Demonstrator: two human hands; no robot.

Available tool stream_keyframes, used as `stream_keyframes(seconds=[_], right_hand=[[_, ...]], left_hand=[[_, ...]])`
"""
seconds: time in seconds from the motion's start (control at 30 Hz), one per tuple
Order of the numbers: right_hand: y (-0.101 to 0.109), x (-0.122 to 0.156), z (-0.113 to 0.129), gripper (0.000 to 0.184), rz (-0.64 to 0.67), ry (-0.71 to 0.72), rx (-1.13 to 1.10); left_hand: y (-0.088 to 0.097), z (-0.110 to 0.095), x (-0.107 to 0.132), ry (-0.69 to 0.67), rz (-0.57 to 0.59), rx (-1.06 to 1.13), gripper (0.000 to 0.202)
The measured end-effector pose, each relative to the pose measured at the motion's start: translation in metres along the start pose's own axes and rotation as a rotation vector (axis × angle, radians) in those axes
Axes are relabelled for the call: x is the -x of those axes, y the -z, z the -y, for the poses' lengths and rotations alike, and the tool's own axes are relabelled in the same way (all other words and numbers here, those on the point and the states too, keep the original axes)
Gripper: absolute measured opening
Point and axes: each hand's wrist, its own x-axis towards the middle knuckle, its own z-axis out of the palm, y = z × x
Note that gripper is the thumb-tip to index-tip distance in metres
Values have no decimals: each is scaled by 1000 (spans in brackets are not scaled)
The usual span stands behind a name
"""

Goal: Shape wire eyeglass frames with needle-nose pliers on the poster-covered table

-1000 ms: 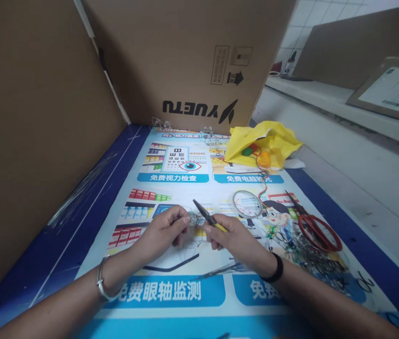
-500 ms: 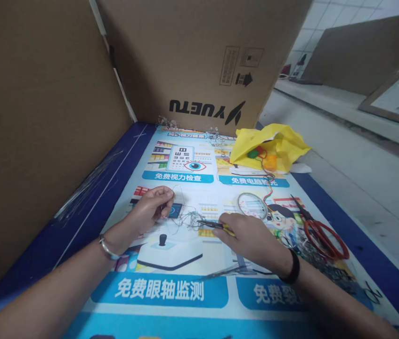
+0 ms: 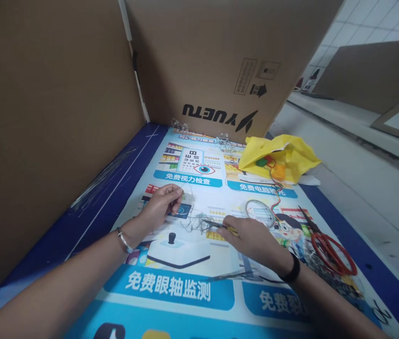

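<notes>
Thin wire, bent into a loose tangle (image 3: 197, 222), lies over the printed sheet between my hands. My left hand (image 3: 164, 203) is closed in a pinch on one wire of it, and a thin loop rises beside the fingertips. In my right hand (image 3: 247, 230) are pliers (image 3: 220, 225) with yellow handles, their dark jaws pointing left at the tangle. Whether the jaws grip a wire is too small to tell. Below the pliers, a bundle of dark straight wires (image 3: 234, 275) rests on the sheet.
Red-handled scissors (image 3: 329, 249) lie at the right beside a pile of wire pieces. A yellow bag (image 3: 291, 155) with coloured thread stands at the back right, near a round hoop (image 3: 260, 213). Straight wires (image 3: 103, 176) lie at left. Cardboard walls (image 3: 199, 56) enclose the back and left.
The whole view has shifted, so the scene sits a little further right and tilts slightly. Both hands keep nearly the same pose over the wire tangle.
</notes>
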Motion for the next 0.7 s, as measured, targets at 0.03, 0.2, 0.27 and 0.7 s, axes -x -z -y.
stream_keyframes(seconds=[0.03, 0.2, 0.27, 0.7], right_hand=[[0, 1, 0, 31, 2, 2, 4], [3, 10, 3, 27, -46, -8, 48], [4, 13, 4, 26, -77, -11, 62], [-6, 13, -1, 26, -210, 37, 84]], left_hand=[[0, 0, 0, 0, 0, -7, 20], [-1, 0, 0, 6, 0, -44, 21], [0, 1, 0, 2, -1, -54, 21], [1, 3, -1, -2, 10, -66, 20]])
